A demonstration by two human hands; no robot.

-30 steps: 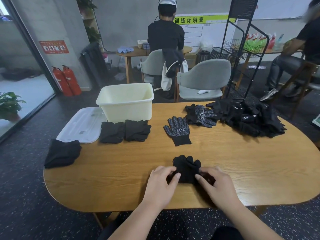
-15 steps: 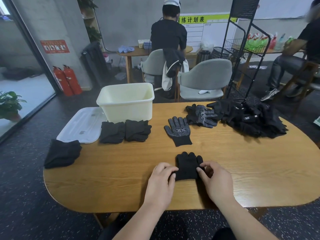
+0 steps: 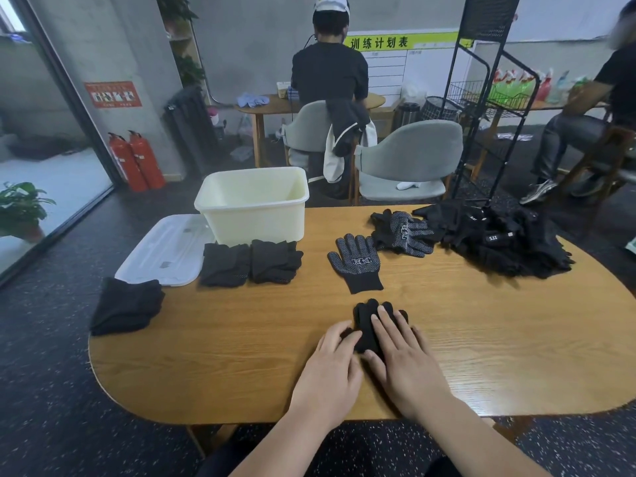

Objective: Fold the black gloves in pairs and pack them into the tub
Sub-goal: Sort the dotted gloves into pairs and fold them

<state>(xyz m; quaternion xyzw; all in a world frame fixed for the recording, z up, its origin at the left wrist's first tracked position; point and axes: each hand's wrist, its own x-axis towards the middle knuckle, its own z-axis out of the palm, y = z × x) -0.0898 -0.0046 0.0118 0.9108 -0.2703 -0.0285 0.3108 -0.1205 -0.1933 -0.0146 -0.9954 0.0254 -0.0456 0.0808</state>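
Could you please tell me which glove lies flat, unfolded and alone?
The single glove between the tub and the loose pile, dotted side up, fingers spread; all others are folded or overlapping.

I see folded black knit glove pair flat front-centre; cream plastic tub upright far-left; loose black glove heap far-right.

Oval wooden table, bearing: 1 cream tub; 1 white lid beside it; 3 folded glove bundles at left; 1 flat dotted glove; 1 dotted pair; 1 loose glove heap at right; 1 folded pair near the front edge.
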